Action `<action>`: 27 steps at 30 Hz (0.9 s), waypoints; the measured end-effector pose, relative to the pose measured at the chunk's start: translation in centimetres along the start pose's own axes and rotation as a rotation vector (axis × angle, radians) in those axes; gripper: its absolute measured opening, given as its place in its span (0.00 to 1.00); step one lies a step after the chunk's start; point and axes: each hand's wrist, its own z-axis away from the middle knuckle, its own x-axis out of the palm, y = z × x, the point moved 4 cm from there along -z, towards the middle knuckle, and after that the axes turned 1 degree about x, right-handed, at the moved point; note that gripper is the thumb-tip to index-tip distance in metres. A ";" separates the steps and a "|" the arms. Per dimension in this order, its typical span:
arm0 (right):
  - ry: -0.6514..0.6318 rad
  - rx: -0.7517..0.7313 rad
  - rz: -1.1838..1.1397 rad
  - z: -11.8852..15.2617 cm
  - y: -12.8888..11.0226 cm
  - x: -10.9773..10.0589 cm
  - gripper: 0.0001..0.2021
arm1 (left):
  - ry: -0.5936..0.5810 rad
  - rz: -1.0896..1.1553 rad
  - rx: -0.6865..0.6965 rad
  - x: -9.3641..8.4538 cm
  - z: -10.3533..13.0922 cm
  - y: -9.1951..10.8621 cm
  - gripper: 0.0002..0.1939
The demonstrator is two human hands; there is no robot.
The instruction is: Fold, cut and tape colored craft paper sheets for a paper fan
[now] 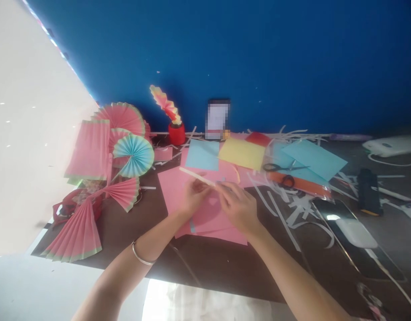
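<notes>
Nearest, a pleated pink fan (76, 234) spreads by the near left corner of the tabletop (135, 223), and a phone (326, 208) lies well over toward its right side.

A little farther in, over the middle, the left hand (195, 196) and right hand (239, 205) meet on one narrow strip (193, 174). The step in hand looks like close finger work along that strip, pressing or shaping it, though blur hides exactly what the fingertips do. The right grip is closed, thumb and fingers pinching the strip near its right end; the left grip appears closed too, fingers curled about it farther along. The next move would call for light, even pressure, both hands in line so the thin piece does not bend or twist.

The strip is cream to light yellow, straight, perhaps of paper, and slanted, its free end pointing toward the far left corner. It is held above pink sheets (212, 220) that reach toward the near edge.

Beyond the hands, scissors (294, 168), a blue sheet (202, 155) and a yellow sheet (242, 153) lie toward the far edge, and close to that edge, left of middle, stands a red pot (176, 133) with zigzag-folded paper (165, 104) rising from it
</notes>
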 end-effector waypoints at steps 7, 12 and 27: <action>-0.002 -0.012 0.024 -0.2 -0.3 -0.3 0.09 | 0.048 -0.167 0.082 -0.2 0.0 0.3 0.15; 0.018 -0.028 0.036 -0.2 -0.2 -0.4 0.11 | 0.031 -0.310 0.153 -0.4 -0.1 0.0 0.10; 0.011 0.002 0.039 -0.3 -0.1 -0.7 0.11 | 0.013 -0.439 0.203 -0.7 -0.1 -0.5 0.02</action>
